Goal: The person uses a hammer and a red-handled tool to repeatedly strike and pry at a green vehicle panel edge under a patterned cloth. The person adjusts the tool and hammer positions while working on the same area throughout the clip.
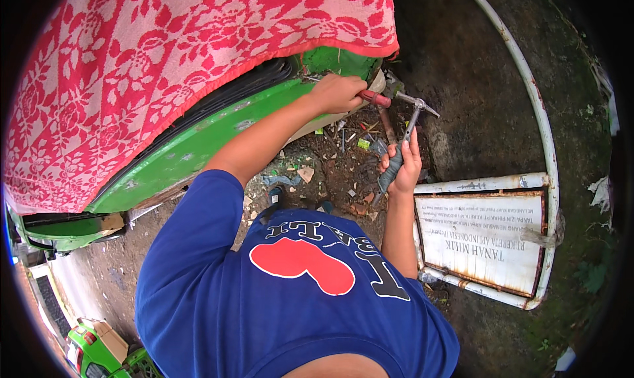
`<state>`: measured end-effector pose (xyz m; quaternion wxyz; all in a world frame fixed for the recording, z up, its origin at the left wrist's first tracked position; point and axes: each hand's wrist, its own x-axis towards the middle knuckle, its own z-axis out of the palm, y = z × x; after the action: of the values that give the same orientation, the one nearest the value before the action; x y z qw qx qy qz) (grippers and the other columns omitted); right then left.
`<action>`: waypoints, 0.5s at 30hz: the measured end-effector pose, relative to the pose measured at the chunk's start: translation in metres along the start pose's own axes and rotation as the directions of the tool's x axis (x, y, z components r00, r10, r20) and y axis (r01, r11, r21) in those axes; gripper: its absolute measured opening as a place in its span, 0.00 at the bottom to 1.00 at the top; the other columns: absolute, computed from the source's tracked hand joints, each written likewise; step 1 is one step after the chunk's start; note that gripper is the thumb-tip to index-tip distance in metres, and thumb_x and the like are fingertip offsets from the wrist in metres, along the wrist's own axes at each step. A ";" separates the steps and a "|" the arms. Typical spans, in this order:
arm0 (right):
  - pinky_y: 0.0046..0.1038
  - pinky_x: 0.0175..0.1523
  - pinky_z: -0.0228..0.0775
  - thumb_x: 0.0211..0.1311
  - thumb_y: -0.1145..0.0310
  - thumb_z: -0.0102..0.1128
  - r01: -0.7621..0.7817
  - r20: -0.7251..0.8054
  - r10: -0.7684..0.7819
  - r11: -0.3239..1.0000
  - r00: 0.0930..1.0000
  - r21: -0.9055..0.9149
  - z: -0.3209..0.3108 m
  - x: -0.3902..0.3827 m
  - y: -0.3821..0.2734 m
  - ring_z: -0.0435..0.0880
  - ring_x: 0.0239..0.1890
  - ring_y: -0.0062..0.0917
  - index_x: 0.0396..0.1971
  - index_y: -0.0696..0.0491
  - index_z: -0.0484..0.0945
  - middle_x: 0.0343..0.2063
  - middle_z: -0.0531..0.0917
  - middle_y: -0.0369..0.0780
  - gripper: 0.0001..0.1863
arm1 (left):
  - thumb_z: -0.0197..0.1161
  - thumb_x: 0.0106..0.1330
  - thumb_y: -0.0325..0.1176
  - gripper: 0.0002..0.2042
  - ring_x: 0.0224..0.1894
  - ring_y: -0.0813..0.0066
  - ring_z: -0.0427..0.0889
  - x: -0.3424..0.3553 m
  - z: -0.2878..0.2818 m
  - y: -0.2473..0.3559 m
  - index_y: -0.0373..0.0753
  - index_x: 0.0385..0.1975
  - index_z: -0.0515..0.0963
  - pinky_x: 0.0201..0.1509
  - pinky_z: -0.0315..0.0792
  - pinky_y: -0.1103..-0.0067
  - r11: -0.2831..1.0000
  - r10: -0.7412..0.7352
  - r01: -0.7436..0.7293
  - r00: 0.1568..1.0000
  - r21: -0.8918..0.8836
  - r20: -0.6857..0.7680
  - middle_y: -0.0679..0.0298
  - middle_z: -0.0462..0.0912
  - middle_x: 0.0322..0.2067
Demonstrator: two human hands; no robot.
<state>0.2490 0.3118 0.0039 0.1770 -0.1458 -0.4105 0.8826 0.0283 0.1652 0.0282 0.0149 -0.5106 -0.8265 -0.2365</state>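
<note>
My left hand (pixel 338 92) is closed around a tool, and its red handle (pixel 374 99) sticks out to the right. A thin piece of metal shows on the hand's other side, against a green vehicle body panel (pixel 191 150); the tool's exact kind is hard to tell. My right hand (pixel 406 163) grips a hammer (pixel 413 123) by its grey-wrapped handle. The hammer's metal head is up, one end facing the butt of the red handle, seemingly with a small gap. Behind the hammer, a brown bar runs down from the red handle toward my right fingers.
A red-and-pink flowered cloth (pixel 198 41) drapes over the green panel. Rubble and litter (pixel 330 160) cover the ground below my hands. At right lies a rusty white framed sign (pixel 485 236) with a bent white pipe (pixel 528 80). Another green vehicle (pixel 99 351) stands at lower left.
</note>
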 end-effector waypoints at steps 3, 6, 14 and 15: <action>0.23 0.19 0.70 0.76 0.65 0.45 -0.002 -0.016 0.002 1.000 1.000 -0.021 -0.006 -0.003 -0.001 0.74 0.17 0.23 0.74 0.41 0.52 0.24 0.72 0.37 0.29 | 0.57 0.58 0.37 0.08 0.35 0.51 0.80 0.001 0.002 -0.001 0.40 0.32 0.73 0.37 0.72 0.58 1.000 0.005 -0.005 1.000 0.009 0.005 0.57 0.79 0.33; 0.24 0.19 0.70 0.76 0.65 0.45 0.003 -0.035 -0.004 1.000 0.999 -0.026 -0.009 -0.005 -0.002 0.74 0.17 0.23 0.74 0.41 0.52 0.24 0.72 0.37 0.29 | 0.57 0.58 0.37 0.08 0.35 0.50 0.81 0.001 0.001 -0.002 0.40 0.32 0.73 0.37 0.73 0.58 1.000 0.013 -0.014 1.000 0.023 0.010 0.57 0.79 0.33; 0.24 0.20 0.70 0.75 0.68 0.45 -0.020 -0.034 0.019 0.998 0.999 -0.057 -0.003 -0.009 0.002 0.73 0.17 0.23 0.74 0.42 0.53 0.23 0.72 0.37 0.30 | 0.57 0.59 0.38 0.09 0.36 0.50 0.81 0.003 0.002 -0.006 0.40 0.33 0.74 0.39 0.73 0.57 0.997 0.015 -0.021 0.997 0.077 0.077 0.56 0.80 0.34; 0.24 0.19 0.70 0.75 0.68 0.46 -0.012 -0.041 0.009 0.998 0.999 -0.063 -0.002 -0.009 0.002 0.73 0.17 0.23 0.74 0.43 0.53 0.23 0.72 0.37 0.30 | 0.57 0.59 0.38 0.09 0.36 0.50 0.81 0.003 0.003 -0.006 0.40 0.33 0.74 0.39 0.73 0.57 0.997 0.011 -0.019 0.996 0.081 0.088 0.56 0.80 0.34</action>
<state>0.2577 0.3075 0.0022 0.1761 -0.1715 -0.4339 0.8668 0.0222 0.1670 0.0244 0.0014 -0.5256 -0.8314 -0.1800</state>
